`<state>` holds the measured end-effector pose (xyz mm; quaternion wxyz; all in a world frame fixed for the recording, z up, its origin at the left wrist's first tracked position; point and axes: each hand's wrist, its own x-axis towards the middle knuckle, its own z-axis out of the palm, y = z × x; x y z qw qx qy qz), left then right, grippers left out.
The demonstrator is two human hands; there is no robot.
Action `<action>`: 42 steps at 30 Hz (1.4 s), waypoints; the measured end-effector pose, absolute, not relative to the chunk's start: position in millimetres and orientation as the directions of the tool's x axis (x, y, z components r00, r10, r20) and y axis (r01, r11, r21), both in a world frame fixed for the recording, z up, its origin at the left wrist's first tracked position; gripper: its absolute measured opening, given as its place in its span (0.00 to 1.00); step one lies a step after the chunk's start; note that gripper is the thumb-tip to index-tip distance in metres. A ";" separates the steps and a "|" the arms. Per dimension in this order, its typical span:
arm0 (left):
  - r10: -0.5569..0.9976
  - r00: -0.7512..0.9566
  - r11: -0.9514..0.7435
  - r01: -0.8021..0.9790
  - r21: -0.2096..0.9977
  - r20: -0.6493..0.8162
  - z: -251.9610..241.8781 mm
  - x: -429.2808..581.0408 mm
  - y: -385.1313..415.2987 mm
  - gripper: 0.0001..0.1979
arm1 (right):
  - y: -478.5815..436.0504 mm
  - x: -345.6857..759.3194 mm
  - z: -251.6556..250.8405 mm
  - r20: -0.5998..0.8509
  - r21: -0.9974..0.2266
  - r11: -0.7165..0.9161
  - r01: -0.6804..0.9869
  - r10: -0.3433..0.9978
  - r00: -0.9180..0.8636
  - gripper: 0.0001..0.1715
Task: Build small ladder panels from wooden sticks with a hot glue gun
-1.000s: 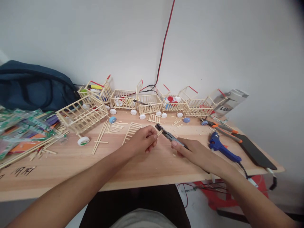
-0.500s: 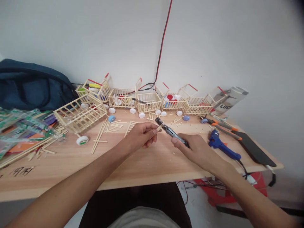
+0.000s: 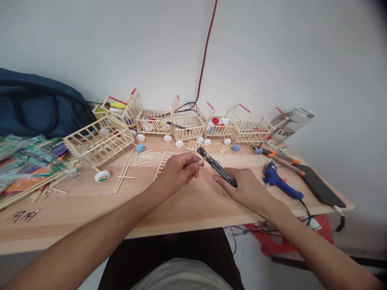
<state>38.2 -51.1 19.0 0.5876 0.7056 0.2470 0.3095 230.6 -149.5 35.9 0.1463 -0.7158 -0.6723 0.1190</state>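
Pale-wood stick (image 3: 202, 160), head view, left of the blue glue gun (image 3: 281, 183): pinched in the left hand (image 3: 177, 169), tip at the grey pliers (image 3: 220, 168) grasped by the right hand (image 3: 246, 188); likely light, stiff, easily snapped, best taken close behind its tip.

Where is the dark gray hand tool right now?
In the head view, the tool is just right of center, in the right hand, beside the wooden stick held by the left hand.

Left grip (image 3: 179, 170) pinches a stick (image 3: 202, 160), right grip (image 3: 246, 188) holds pliers (image 3: 218, 167)
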 end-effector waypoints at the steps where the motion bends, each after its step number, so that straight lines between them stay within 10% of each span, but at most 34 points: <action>1: 0.713 0.689 -0.169 -0.016 0.985 0.133 18.9 38.3 -50.3 0.07 | -147.7 231.0 33.5 0.034 -0.372 -0.044 0.927 0.998 0.061 0.29; 14: 0.728 0.684 -0.059 -0.015 0.998 0.053 21.7 37.6 -42.8 0.04 | -129.7 237.1 16.8 0.123 -0.312 0.049 0.949 0.992 -0.011 0.29; 27: 0.596 0.795 0.234 -0.039 0.971 -0.112 18.5 35.4 -37.7 0.09 | -133.0 244.3 56.5 -0.219 -0.383 -0.072 0.921 0.976 -0.015 0.24; 32: 0.751 0.660 0.086 -0.117 0.989 0.012 22.4 36.8 -40.7 0.06 | -129.2 234.2 57.3 -0.223 -0.380 -0.108 0.919 0.975 0.022 0.26; 42: 0.560 0.824 0.382 -0.168 0.909 -0.083 30.0 25.4 -31.6 0.12 | -115.0 239.3 34.5 0.066 -0.195 0.043 0.980 0.997 -0.031 0.10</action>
